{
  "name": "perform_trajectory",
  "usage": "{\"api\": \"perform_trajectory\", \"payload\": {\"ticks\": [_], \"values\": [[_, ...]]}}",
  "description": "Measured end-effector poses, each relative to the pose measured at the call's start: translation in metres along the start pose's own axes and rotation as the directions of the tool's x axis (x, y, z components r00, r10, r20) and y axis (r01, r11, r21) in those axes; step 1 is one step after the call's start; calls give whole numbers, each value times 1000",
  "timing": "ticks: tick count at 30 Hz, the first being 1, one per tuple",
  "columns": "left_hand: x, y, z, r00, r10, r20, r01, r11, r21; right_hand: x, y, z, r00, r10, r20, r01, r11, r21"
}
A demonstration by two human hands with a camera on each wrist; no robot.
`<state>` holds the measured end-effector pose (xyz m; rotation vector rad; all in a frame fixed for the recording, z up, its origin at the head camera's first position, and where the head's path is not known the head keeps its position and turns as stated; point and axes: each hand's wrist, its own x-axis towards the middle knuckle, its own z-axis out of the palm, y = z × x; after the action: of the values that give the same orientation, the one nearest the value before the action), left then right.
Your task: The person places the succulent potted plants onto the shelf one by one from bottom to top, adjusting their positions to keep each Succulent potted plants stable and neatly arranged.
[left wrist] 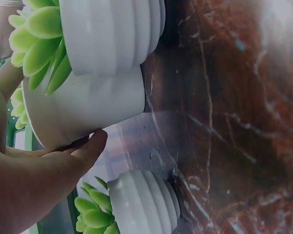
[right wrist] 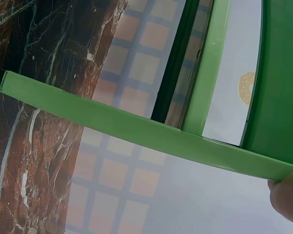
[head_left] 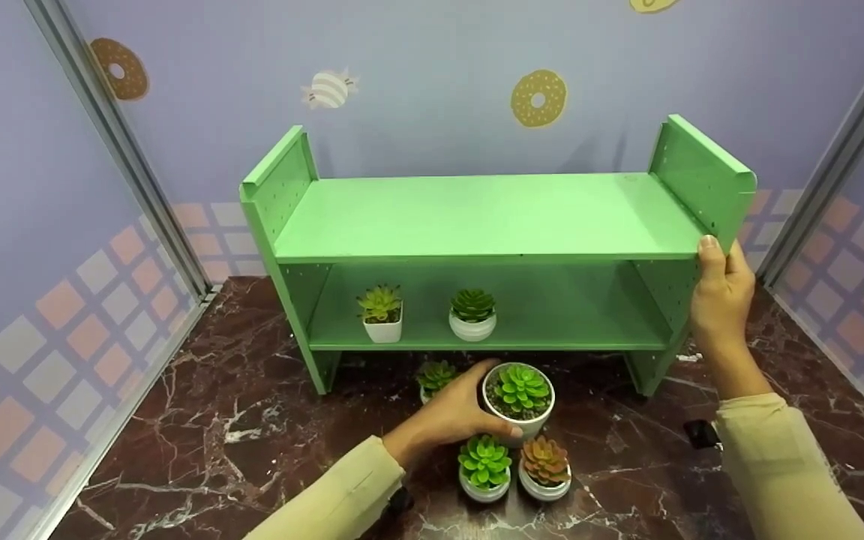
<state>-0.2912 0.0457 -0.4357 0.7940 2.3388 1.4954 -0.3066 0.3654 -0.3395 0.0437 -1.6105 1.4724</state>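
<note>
My left hand point(head_left: 451, 409) grips a larger white pot with a green succulent point(head_left: 520, 397), fingers and thumb round its sides; in the left wrist view this smooth pot point(left wrist: 88, 105) looks tilted beside a ribbed one. My right hand point(head_left: 724, 300) holds the right side panel point(head_left: 709, 176) of a green two-tier shelf point(head_left: 477, 217) by its front edge. Only part of that hand point(right wrist: 288, 195) shows in the right wrist view. Just in front of the held pot stand a small bright-green succulent point(head_left: 484, 465) and a reddish-brown one point(head_left: 544, 466), both in white ribbed pots.
On the lower board stand a succulent in a square white pot point(head_left: 382, 315) and one in a round white pot point(head_left: 472, 315). Another succulent point(head_left: 436, 379) is partly hidden behind my left hand. The tabletop point(head_left: 199, 435) is dark red marble, with patterned walls around it.
</note>
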Motion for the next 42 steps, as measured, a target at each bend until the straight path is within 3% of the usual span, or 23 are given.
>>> {"api": "perform_trajectory", "payload": {"ticks": [6,15,26,35,42], "values": [[1,-1,2,999,40,-2,-40,999,-30,-1,-2,1,1000,-9,0,9,1000,-12],[2,-1,3,999,48,-9,-48,999,12,-1,0,0,1000,-14,-11,14,1000,-7],[1,-3,4,998,28,-51,-25,998,62,-6,-16,2,1000,9,0,-9,1000,-17],[1,1,5,998,18,-65,-14,998,64,-1,-1,0,1000,-4,4,4,999,34],[0,8,3,998,18,-68,-14,998,60,-4,-10,2,1000,-21,7,21,999,25]]}}
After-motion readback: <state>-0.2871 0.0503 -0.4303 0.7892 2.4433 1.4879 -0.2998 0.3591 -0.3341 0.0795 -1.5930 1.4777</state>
